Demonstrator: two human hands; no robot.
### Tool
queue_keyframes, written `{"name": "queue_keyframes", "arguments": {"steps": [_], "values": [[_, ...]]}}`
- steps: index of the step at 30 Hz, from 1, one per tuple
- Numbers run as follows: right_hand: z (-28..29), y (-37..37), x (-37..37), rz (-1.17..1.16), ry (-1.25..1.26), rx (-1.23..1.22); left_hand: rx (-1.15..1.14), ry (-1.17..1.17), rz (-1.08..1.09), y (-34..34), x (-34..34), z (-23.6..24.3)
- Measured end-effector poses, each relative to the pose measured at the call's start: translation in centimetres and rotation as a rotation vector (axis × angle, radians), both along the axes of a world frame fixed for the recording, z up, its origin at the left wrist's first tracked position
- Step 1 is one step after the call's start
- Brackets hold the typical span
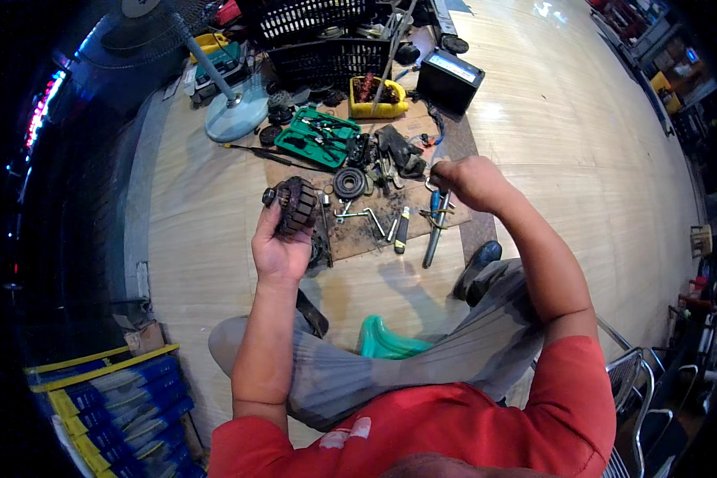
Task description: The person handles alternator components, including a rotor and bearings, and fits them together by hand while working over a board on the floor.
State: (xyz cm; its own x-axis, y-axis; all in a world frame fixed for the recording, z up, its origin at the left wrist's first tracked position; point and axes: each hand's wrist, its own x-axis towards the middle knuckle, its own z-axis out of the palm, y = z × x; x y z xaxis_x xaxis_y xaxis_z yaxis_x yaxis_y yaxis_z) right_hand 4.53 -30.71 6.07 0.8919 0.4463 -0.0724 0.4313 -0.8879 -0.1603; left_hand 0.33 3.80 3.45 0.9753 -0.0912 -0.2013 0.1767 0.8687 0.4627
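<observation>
My left hand (277,248) grips a dark, greasy round motor part (293,204) with ribbed sides and holds it up over the floor. My right hand (468,182) is closed over the top of a long tool (436,223) with a blue handle, which hangs down over a dirty cardboard sheet (358,231). On the cardboard lie a black ring-shaped part (349,182), bent hex keys (358,213), a screwdriver (402,229) with a yellow and black handle, and several dark greasy parts (394,151).
A green open tool case (323,135) lies behind the cardboard. Beyond stand a yellow bin (377,97), black plastic crates (327,48), a black box (450,80) and a fan base (237,111). A green stool (386,341) sits under my legs. Blue and yellow boxes (111,402) lie at lower left.
</observation>
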Motion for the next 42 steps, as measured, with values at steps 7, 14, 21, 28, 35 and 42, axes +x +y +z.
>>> {"name": "queue_keyframes", "arguments": {"steps": [7,14,21,28,35,42], "values": [[-1.2,-3.9,0.5,-0.066,-0.079,-0.093,0.046,0.027,0.048,0.0,0.4,0.3],[-1.5,-8.8,1.5,-0.207,-0.060,-0.025,-0.042,0.020,0.008,0.4,0.9,0.3],[-4.0,-12.5,2.0,-0.328,0.111,-0.107,0.063,0.030,-0.054,-1.4,0.1,-0.3],[-3.6,-1.8,0.1,0.071,0.413,0.236,0.282,-0.132,-0.205,-4.0,-1.6,-0.2],[-0.7,4.5,-3.1,0.375,0.324,0.055,0.325,-0.129,-0.256,-4.8,-1.9,0.9],[-1.6,4.2,-1.8,0.266,0.373,0.582,0.274,-0.103,-0.198,-4.4,-1.6,0.9]]}}
